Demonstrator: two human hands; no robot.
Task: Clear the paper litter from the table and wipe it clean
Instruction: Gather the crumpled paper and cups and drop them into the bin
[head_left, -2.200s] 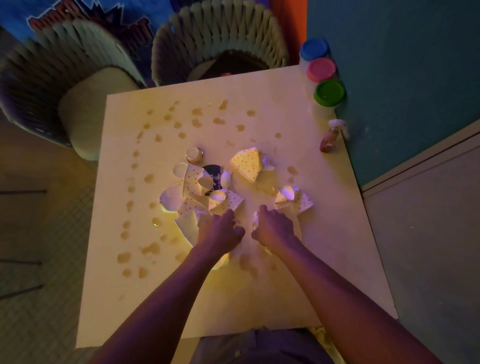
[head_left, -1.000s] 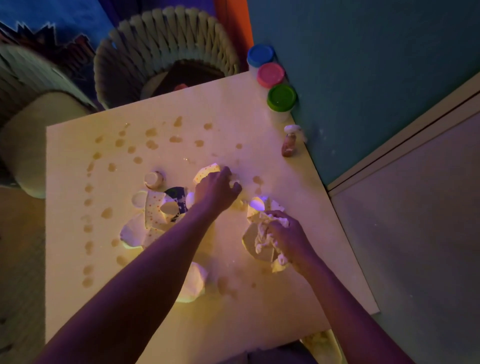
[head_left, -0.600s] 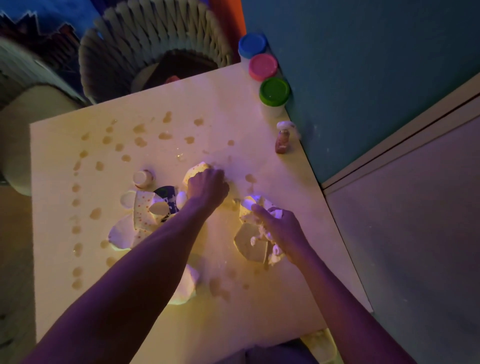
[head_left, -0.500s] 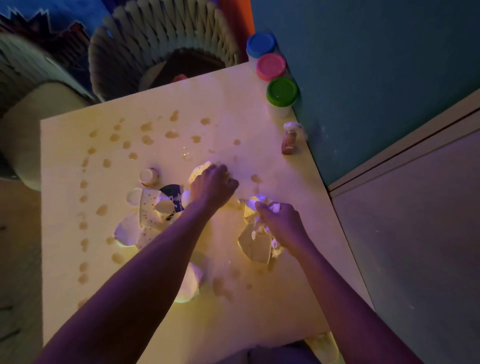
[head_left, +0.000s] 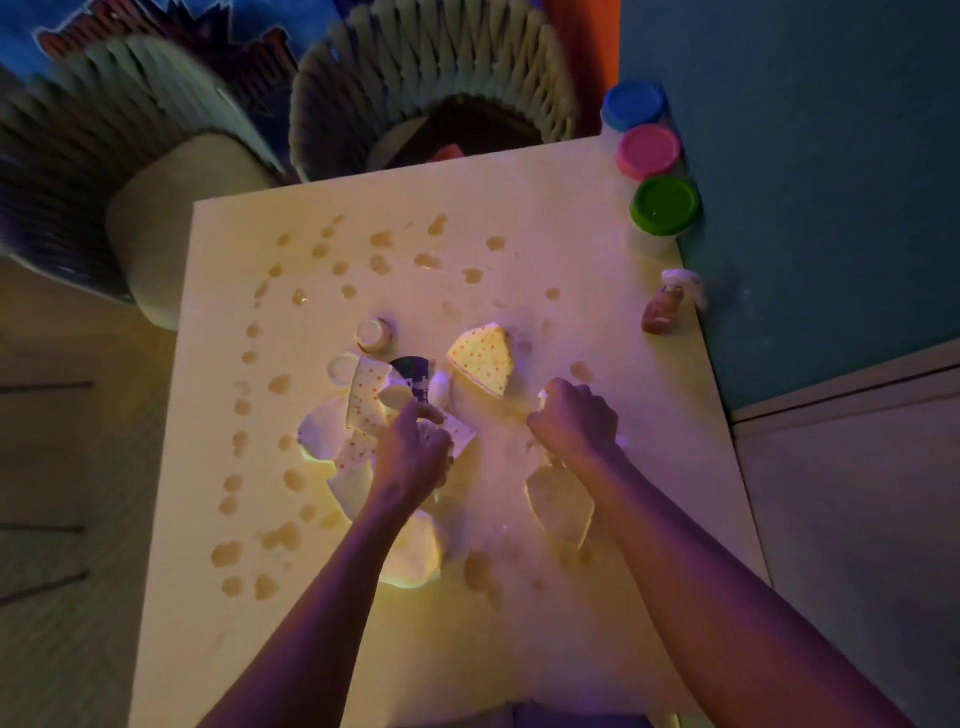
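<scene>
Fingers of left hand pinch dotted paper scraps; right hand fists crumpled paper.

You're in a dim playroom or child's room: modelling-dough tubs line the teal wall, beside woven baskets and a cartoon poster.

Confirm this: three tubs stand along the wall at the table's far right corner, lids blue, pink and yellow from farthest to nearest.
One thing is wrong: the nearest lid is green, not yellow. The head view shows the blue lid farthest and the pink lid in the middle, at the far right corner of the table.
</scene>
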